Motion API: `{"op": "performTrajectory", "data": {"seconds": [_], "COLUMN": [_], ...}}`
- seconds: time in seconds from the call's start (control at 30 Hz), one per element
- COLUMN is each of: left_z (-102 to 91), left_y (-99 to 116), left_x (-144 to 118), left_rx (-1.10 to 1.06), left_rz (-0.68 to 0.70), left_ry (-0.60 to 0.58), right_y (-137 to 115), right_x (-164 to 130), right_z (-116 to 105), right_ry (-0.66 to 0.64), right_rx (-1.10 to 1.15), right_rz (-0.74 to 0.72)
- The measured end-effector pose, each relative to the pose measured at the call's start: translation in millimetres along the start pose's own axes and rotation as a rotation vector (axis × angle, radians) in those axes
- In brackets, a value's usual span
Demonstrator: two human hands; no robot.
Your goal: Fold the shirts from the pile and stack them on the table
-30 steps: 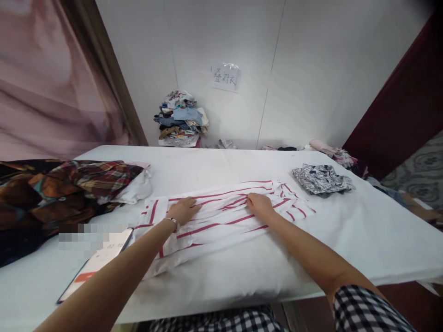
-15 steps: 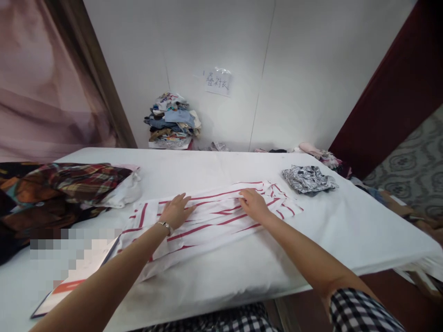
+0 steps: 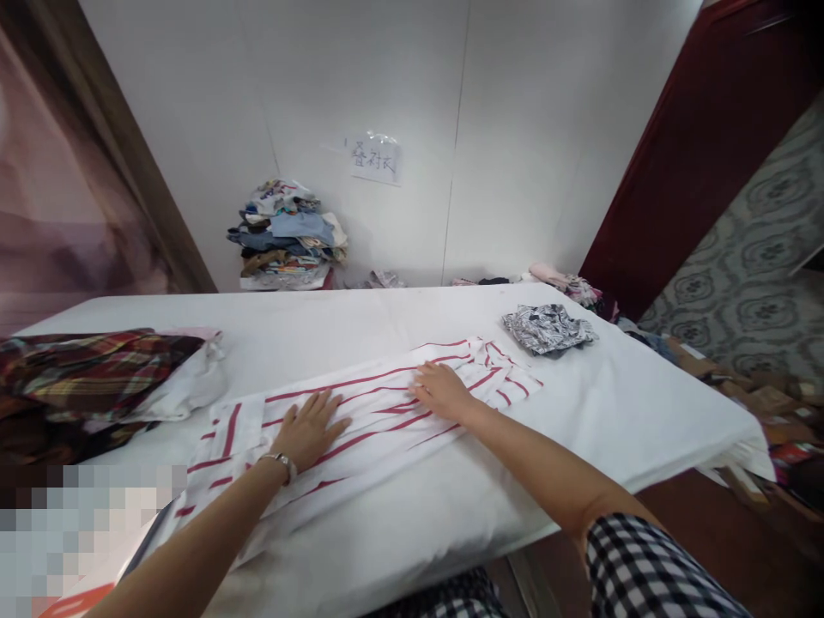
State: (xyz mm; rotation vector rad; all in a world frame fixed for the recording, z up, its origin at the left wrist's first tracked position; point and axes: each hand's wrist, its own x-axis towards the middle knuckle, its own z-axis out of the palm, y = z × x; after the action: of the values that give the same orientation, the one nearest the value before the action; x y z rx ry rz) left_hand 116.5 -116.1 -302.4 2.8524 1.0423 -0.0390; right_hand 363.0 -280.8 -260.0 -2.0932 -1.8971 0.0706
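A white shirt with red stripes [image 3: 360, 421] lies folded lengthwise into a long band across the near half of a table covered in white cloth [image 3: 644, 403]. The left hand [image 3: 309, 429] rests palm down on the shirt's middle, fingers spread flat and holding nothing; a bracelet sits at its wrist. The right hand [image 3: 441, 390] lies flat on the shirt toward its far-right end, fingers extended, likewise gripping nothing. The 2 hands are apart, with striped fabric between them. Beyond the shirt's right end, near but not touching it, sits a crumpled black-and-white patterned garment [image 3: 546, 329]. Left of the shirt, a heap of plaid and dark clothes [image 3: 83, 378] lies over a white garment. Behind the shirt, against the wall, stands a stack of folded clothes [image 3: 287, 236], with a paper sign [image 3: 375, 159] taped above it.
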Motion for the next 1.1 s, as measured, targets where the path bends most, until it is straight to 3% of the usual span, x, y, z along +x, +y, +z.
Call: {"op": "performTrajectory", "data": {"seconds": [0.1, 0.23, 0.37, 0.5, 0.73, 0.8, 0.9, 1.0, 1.1], "left_z": [0.0, 2.3, 6.0, 6.3, -7.0, -14.7, -31.7, -51.1, -63.1], "left_y": [3.3, 2.3, -2.7, -3.0, 7.2, 4.7, -13.5, -44.9, -71.8], "left_x": [0.3, -0.5, 1.2, 3.0, -43.3, -57.7, -67.4, -62.3, -48.9], "left_rx": [0.033, 0.079, 0.071, 0.009, -0.201, -0.216, -0.2, -0.17, -0.167], "left_rz": [-0.029, -0.031, -0.004, -0.016, -0.079, -0.139, -0.333, -0.54, -0.689], "left_ry": [-0.02, -0.023, 0.006, 0.026, 0.016, 0.026, 0.062, 0.089, 0.035], "right_y": [-3.3, 7.9, 17.8, 18.2, 23.1, 27.9, 33.3, 31.8, 20.6], "right_x": [19.8, 29.9, 25.2, 22.1, 21.5, 22.3, 20.6, 16.2, 11.4], "right_z": [-1.1, 23.5, 43.2, 43.4, 50.5, 56.1, 61.6, 62.4, 62.2], "right_ry": [0.102, -0.066, -0.035, -0.001, -0.074, -0.068, -0.038, 0.06, 0.174], "right_rx": [0.007, 0.02, 0.046, 0.04, -0.034, -0.081, -0.123, -0.131, -0.085], "right_rz": [0.078, 0.252, 0.229, 0.248, 0.254, 0.233, 0.194, 0.15, 0.035]}}
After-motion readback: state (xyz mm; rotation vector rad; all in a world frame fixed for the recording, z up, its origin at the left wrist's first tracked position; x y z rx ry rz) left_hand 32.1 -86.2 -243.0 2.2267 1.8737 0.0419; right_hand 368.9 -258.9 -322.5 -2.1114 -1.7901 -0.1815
